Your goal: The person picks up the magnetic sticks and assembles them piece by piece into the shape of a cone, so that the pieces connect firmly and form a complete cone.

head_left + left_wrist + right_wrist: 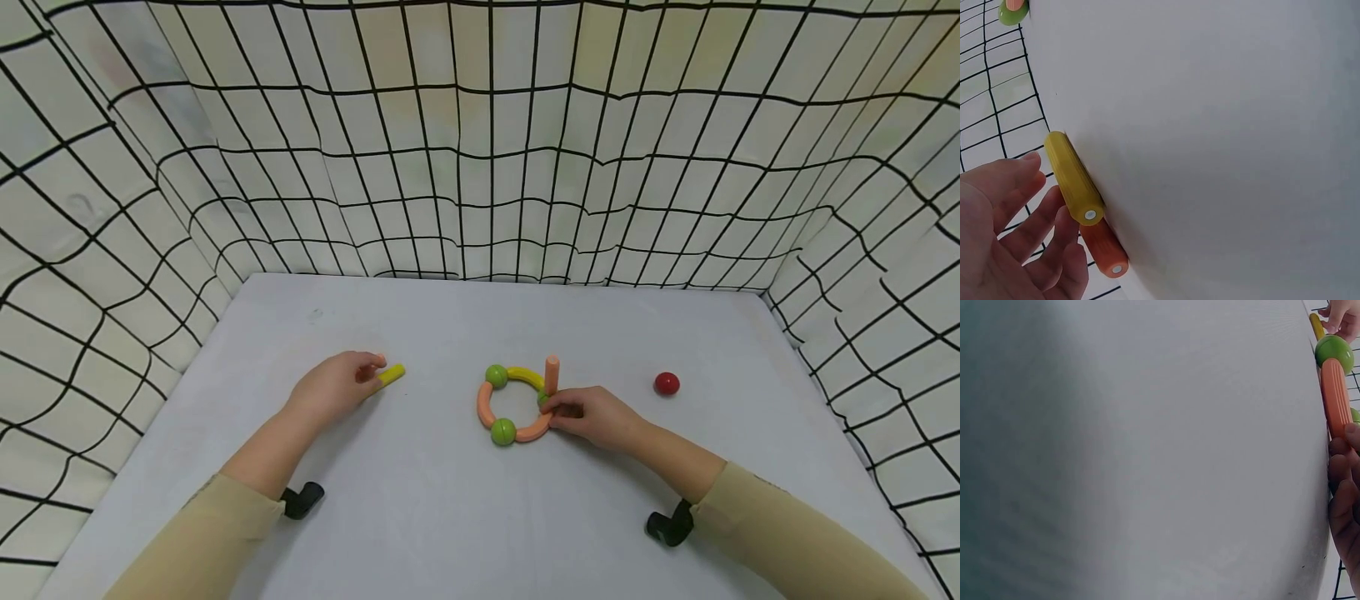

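Cannot make out any readable text, label, brand, number or sign in the head view or either wrist view.

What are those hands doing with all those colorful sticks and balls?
A person is handling toy pieces on a white table. The right hand pinches an orange curved piece, part of a ring made of curved pieces and green balls. A straight orange stick sticks out on that side of the ring. The left hand is at a yellow stick, with another orange stick beside it. A red ball sits apart, off to the right.
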Available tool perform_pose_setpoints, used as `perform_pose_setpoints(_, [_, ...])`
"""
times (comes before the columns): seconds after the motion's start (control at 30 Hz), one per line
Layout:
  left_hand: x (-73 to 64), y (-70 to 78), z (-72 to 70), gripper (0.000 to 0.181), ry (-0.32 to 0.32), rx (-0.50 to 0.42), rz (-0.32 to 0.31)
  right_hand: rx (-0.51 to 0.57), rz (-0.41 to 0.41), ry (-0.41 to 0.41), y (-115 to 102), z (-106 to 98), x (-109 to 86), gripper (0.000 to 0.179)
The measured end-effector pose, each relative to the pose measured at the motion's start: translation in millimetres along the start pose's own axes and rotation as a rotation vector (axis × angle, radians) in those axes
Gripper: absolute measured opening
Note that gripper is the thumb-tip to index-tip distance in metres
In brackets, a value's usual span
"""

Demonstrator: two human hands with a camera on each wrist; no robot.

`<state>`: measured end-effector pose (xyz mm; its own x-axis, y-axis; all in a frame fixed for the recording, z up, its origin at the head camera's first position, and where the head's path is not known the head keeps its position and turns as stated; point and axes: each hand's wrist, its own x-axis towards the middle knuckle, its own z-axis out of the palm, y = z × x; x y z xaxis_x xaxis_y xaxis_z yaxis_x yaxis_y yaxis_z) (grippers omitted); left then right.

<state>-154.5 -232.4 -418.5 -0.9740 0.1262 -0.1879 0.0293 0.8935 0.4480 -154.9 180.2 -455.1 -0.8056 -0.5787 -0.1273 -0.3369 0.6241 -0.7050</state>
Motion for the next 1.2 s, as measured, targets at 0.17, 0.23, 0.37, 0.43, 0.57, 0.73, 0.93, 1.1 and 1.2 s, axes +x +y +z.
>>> perform_pose_setpoints(0.17, [1.7, 2.1, 1.7, 0.038, -0.003, 0.041, 0.004, 0.007, -0.007, 0.003, 1, 0, -0.5, 0.019])
perform_pose_setpoints(0.23, [2.0, 2.1, 2.4, 0.038, -0.007, 0.052, 0.004, 0.006, -0.002, 0.004, 1, 1, -0.6, 0.020])
perform_pose_setpoints(0.37, [2.7, 2.0, 3.3, 0.038, -0.019, 0.065, 0.004, 0.000, 0.007, 0.003, 0, 2, -0.6, 0.020])
perform_pose_setpoints(0.43, [3.1, 2.3, 3.4, 0.038, -0.020, 0.071, 0.008, 0.002, 0.019, 0.002, 0, 2, -0.4, 0.021])
perform_pose_setpoints(0.57, [4.5, 3.3, 4.0, 0.036, -0.015, 0.094, 0.025, -0.002, 0.023, 0.004, -1, 2, -0.1, 0.020])
perform_pose_setpoints(0.73, [6.8, 4.5, 5.4, 0.035, -0.013, 0.127, 0.035, 0.000, 0.017, 0.004, 0, 1, -0.1, 0.020])
perform_pose_setpoints(0.93, [7.4, 7.1, 7.8, 0.035, -0.022, 0.128, 0.048, 0.006, 0.029, 0.004, 0, 0, -0.6, 0.020])
perform_pose_setpoints(1.1, [5.2, 12.0, 7.2, 0.036, -0.035, 0.080, 0.043, 0.003, 0.034, 0.012, 2, 1, -0.4, 0.021])
perform_pose_setpoints(1.2, [3.9, 15.7, 6.3, 0.037, -0.030, 0.055, 0.050, 0.000, 0.036, 0.015, 3, 1, -0.6, 0.021])
